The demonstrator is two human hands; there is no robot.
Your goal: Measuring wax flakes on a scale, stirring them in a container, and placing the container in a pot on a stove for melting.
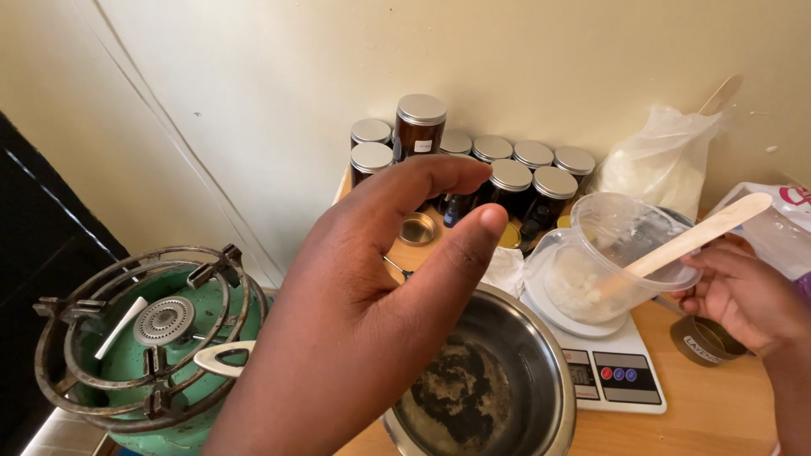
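Observation:
My left hand (pixel 363 312) is raised close to the camera, thumb and fingers apart, holding nothing; it hides part of the steel bowl (pixel 524 371) below it. My right hand (pixel 743 295) at the right grips a wooden stick (pixel 701 235) whose end rests in a clear plastic cup (pixel 625 245). The cup is tilted and holds white flakes. It sits on a white kitchen scale (pixel 608 363). The steel bowl has a dark residue on its bottom.
A green gas burner (pixel 152 338) with a metal pot stand is at the left. Several dark jars with silver lids (pixel 507 169) stand against the wall. A plastic bag of white flakes (pixel 667 160) and a tape roll (pixel 705 342) lie at the right.

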